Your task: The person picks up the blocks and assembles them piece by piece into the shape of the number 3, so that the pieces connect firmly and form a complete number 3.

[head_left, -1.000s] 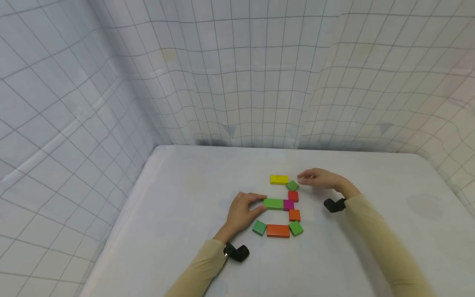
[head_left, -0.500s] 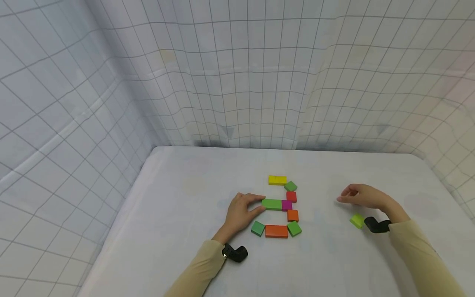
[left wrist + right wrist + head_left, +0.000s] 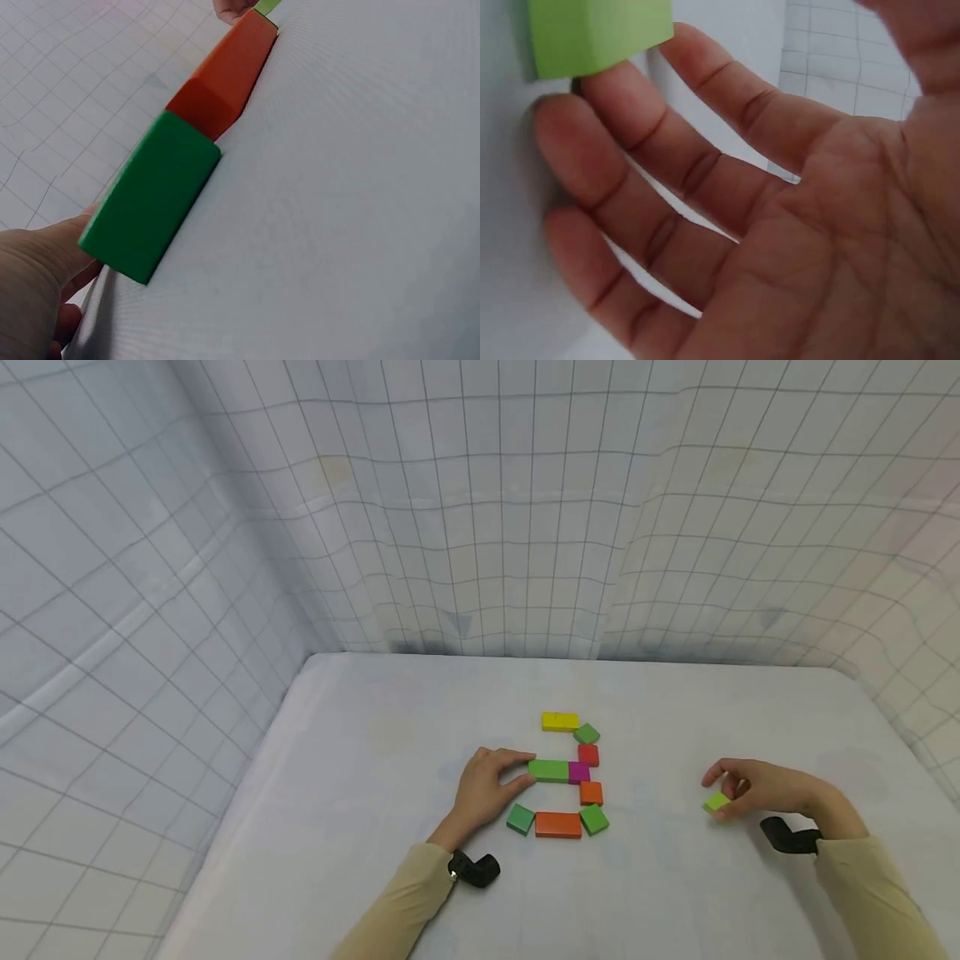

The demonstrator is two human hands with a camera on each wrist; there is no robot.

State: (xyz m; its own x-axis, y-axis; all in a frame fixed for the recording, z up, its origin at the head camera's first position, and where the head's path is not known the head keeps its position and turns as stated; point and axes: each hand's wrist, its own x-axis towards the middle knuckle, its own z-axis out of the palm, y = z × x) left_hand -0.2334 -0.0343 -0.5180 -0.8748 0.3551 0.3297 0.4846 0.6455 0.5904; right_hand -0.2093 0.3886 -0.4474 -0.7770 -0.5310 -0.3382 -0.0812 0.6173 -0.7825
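Note:
In the head view my left hand (image 3: 480, 795) rests on the table, thumb and index finger pinching the left end of a long light-green block (image 3: 548, 771). A purple square block (image 3: 579, 772) touches that block's right end. On the right side of the table, my right hand (image 3: 776, 793) holds a small lime-green block (image 3: 717, 802) between thumb and fingers. The right wrist view shows fingertips against the lime-green block (image 3: 600, 34); the thumb's tip is out of sight there. Close to the left hand in its wrist view lies a dark-green block (image 3: 150, 196).
Around the purple block, a yellow block (image 3: 560, 722), a green block (image 3: 587, 733), a red block (image 3: 588, 755), an orange block (image 3: 591, 792), another green block (image 3: 594, 819) and a long orange-red block (image 3: 558, 825) form a line. Gridded white curtains (image 3: 487, 527) surround the white table (image 3: 375, 760).
My right hand has moved away from the upper green block, rightward and nearer, and has taken hold of the lime-green block. The left hand stays at the long light-green block.

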